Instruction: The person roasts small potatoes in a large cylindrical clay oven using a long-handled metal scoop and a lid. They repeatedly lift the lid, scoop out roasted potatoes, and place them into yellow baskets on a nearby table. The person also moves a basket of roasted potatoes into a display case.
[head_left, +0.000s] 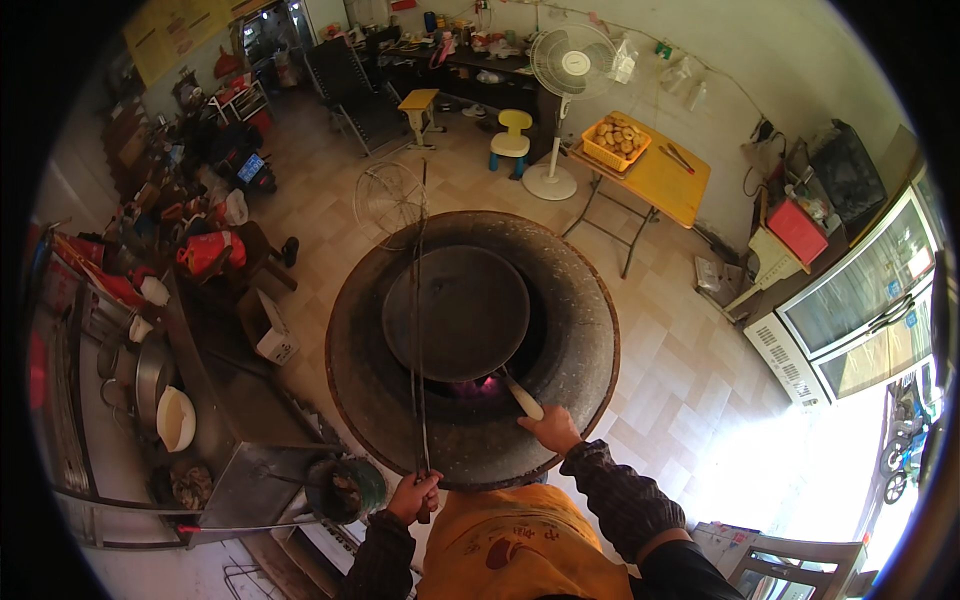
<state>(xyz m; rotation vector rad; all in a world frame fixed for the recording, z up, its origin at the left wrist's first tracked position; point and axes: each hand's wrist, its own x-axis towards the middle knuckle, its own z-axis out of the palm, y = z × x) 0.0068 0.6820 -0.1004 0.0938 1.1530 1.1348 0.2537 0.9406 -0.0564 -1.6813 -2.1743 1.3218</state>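
Note:
A round clay oven (592, 337) with a wide rim stands before me, and pinkish embers glow in its opening. Over the opening lies a dark round metal pan (457, 315). My right hand (553, 429) grips the end of the pan's pale handle (525, 399). My left hand (415, 496), near the oven's front edge, is closed around the lower end of long metal tongs (417, 337), which reach across the pan. Near the far ends of the tongs is a round wire basket (390, 204); whether they hold it, I cannot tell.
A yellow folding table (679, 187) bears an orange basket (600, 154) of round breads and small tongs. A standing fan (551, 182) is beside it. At left are a metal counter (255, 472), a white bowl (176, 420) and a bucket (371, 487); at right, a glass-door refrigerator (795, 367).

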